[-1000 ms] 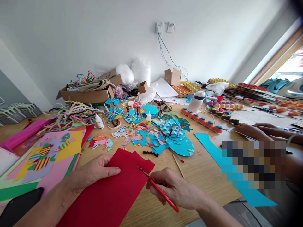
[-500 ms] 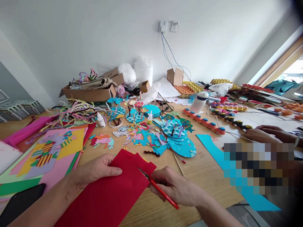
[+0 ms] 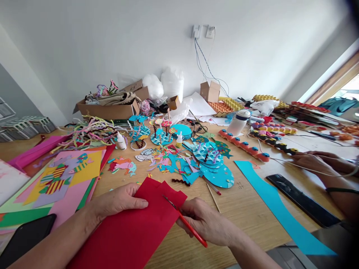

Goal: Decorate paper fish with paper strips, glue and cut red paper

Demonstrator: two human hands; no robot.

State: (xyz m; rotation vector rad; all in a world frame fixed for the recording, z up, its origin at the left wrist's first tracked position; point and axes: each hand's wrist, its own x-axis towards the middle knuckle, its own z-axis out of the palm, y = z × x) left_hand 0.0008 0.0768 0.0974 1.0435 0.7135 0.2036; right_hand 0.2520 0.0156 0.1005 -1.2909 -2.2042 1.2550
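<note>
A sheet of red paper (image 3: 126, 228) is pinched in my left hand (image 3: 123, 201), thumb on top and fingers hidden beneath. My right hand (image 3: 203, 220) grips red-handled scissors (image 3: 193, 229). The blades lie across the sheet's right side, with a notched, partly cut edge near them. Beyond the sheet are a dark brown fuzzy stem (image 3: 181, 182), a thin wooden stick (image 3: 213, 198) and a heap of blue, pink and yellow paper scraps (image 3: 171, 162). Paper fish cutouts (image 3: 123, 166) lie just past my left hand.
Coloured paper sheets (image 3: 61, 209) and a dark phone (image 3: 28, 239) lie at left. At right are a blue paper strip (image 3: 266, 190), another phone (image 3: 303, 200) and another person's hands (image 3: 311, 160). Glue bottles (image 3: 121, 142), a clear bottle (image 3: 238, 122) and a cardboard box (image 3: 109, 111) stand farther back.
The scissors' tips have moved slightly up and left over the red paper, and their handles appear closer together. My left hand keeps its hold. The view has shifted slightly.
</note>
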